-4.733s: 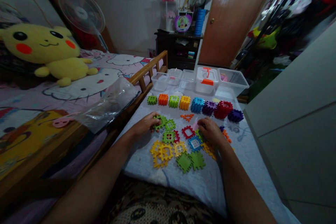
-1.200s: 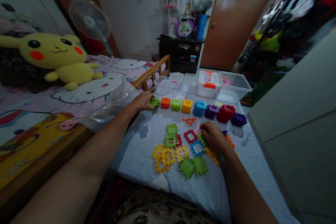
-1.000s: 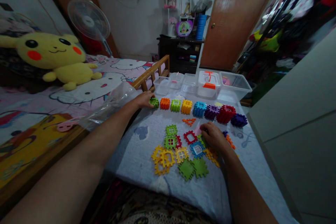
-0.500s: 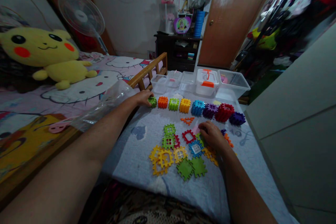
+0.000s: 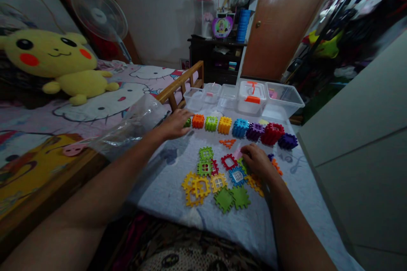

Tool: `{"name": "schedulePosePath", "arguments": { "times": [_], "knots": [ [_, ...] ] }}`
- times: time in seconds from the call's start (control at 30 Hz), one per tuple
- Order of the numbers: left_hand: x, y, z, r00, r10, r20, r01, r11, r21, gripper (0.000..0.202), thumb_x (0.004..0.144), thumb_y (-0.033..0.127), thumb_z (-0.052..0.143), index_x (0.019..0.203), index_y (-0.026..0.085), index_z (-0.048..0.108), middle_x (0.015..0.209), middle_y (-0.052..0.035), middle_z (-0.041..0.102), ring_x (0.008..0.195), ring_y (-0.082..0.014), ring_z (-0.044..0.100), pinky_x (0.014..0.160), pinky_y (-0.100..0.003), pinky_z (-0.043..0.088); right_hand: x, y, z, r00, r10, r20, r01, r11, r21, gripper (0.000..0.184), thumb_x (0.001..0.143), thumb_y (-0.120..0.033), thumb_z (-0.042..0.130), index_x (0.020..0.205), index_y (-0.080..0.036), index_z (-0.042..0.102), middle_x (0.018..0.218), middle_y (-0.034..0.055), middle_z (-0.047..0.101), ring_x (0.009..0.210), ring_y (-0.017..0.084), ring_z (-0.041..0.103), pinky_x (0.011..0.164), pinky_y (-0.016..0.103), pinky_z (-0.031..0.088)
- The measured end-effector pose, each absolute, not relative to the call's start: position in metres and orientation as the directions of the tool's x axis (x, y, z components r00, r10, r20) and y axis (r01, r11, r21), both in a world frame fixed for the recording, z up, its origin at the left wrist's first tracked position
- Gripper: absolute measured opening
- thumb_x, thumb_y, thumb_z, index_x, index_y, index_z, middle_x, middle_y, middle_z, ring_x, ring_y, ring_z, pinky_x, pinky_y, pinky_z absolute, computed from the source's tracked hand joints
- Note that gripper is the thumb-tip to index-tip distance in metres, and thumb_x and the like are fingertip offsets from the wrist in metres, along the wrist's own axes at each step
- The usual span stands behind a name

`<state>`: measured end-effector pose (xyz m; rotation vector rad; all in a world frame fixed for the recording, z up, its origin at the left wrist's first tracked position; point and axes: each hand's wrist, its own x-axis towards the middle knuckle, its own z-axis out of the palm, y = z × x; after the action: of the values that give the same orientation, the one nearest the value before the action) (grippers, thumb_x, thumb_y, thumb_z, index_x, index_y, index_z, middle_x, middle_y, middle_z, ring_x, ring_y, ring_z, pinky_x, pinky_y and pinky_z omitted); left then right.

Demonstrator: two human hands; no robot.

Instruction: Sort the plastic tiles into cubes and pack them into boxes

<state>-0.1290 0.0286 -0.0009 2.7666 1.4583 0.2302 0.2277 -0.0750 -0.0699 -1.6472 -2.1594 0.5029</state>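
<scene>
My left hand (image 5: 175,123) reaches to the left end of a row of plastic cubes, its fingers closed over a green cube (image 5: 188,123) that it mostly hides. The row runs right: orange cube (image 5: 198,121), lime cube (image 5: 211,123), yellow cube (image 5: 224,125), blue cube (image 5: 240,128), purple cube (image 5: 254,131), red cube (image 5: 271,133), dark purple cube (image 5: 288,140). My right hand (image 5: 258,161) lies on loose flat pieces with its fingers curled, fingertips at a pink piece (image 5: 237,153). What lies under its palm is hidden.
Flat pieces lie on the pale blue cloth (image 5: 178,165): green frames (image 5: 206,153), a red frame (image 5: 228,161), yellow ones (image 5: 195,185), green squares (image 5: 224,199), an orange triangle (image 5: 227,142). Clear plastic boxes (image 5: 252,98) stand behind the row. A plastic bag (image 5: 136,125) and wooden bed rail (image 5: 184,80) are left.
My left hand left the flat green pieces, reached to the green cube at the row's left end and now covers it. My right hand has stayed put.
</scene>
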Motion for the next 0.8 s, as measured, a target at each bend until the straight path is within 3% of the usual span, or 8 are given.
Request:
{"name": "schedulePosePath", "arguments": {
  "times": [0.07, 0.2, 0.47, 0.67, 0.8],
  "knots": [
    [-0.114, 0.0, -0.006, 0.616, 0.784, 0.082, 0.766, -0.62, 0.17, 0.037, 0.089, 0.024, 0.053, 0.125, 0.018, 0.057, 0.131, -0.011, 0.058, 0.125, -0.0244, 0.051, 0.11, -0.037, 0.035, 0.228, -0.075, -0.07, -0.246, 0.966, 0.081, 0.835, 0.253, -0.488, 0.02, 0.087, -0.015, 0.05, 0.095, -0.015, 0.069, 0.095, 0.0087, 0.063, 0.091, 0.019, 0.059, 0.083, 0.028, 0.043],
    [-0.086, -0.038, -0.025, 0.625, 0.779, -0.06, 0.75, -0.577, 0.323, 0.031, 0.09, 0.028, 0.054, 0.118, 0.018, 0.061, 0.12, -0.0112, 0.065, 0.113, -0.0234, 0.059, 0.099, -0.034, 0.044, 0.228, -0.074, -0.07, -0.246, 0.966, 0.077, 0.839, 0.252, -0.482, 0.019, 0.086, -0.015, 0.051, 0.095, -0.015, 0.068, 0.095, 0.0082, 0.064, 0.089, 0.019, 0.058, 0.083, 0.028, 0.043],
    [-0.069, -0.034, -0.045, 0.473, 0.866, -0.162, 0.83, -0.377, 0.411, 0.023, 0.074, 0.027, 0.067, 0.095, 0.019, 0.066, 0.088, -0.0055, 0.067, 0.081, -0.0218, 0.061, 0.071, -0.03, 0.044, 0.228, -0.074, -0.071, -0.246, 0.966, 0.08, 0.835, 0.253, -0.488, 0.019, 0.086, -0.014, 0.052, 0.095, -0.015, 0.069, 0.097, 0.0079, 0.063, 0.09, 0.018, 0.058, 0.083, 0.027, 0.043],
    [-0.067, -0.032, -0.044, 0.444, 0.881, -0.165, 0.816, -0.322, 0.48, 0.016, 0.067, 0.023, 0.067, 0.081, 0.019, 0.063, 0.084, -0.0027, 0.064, 0.076, -0.0196, 0.059, 0.066, -0.028, 0.041, 0.228, -0.073, -0.072, -0.248, 0.967, 0.064, 0.843, 0.248, -0.477, 0.019, 0.087, -0.015, 0.051, 0.095, -0.014, 0.069, 0.096, 0.0088, 0.062, 0.09, 0.019, 0.058, 0.082, 0.028, 0.042],
    [-0.066, -0.033, -0.043, 0.449, 0.877, -0.17, 0.804, -0.314, 0.504, 0.02, 0.068, 0.02, 0.064, 0.087, 0.018, 0.062, 0.081, -0.0018, 0.064, 0.075, -0.0191, 0.058, 0.066, -0.028, 0.041, 0.228, -0.073, -0.072, -0.248, 0.966, 0.072, 0.838, 0.251, -0.484, 0.019, 0.086, -0.015, 0.052, 0.095, -0.014, 0.069, 0.095, 0.0082, 0.063, 0.091, 0.019, 0.058, 0.083, 0.028, 0.042]
  ]
}}
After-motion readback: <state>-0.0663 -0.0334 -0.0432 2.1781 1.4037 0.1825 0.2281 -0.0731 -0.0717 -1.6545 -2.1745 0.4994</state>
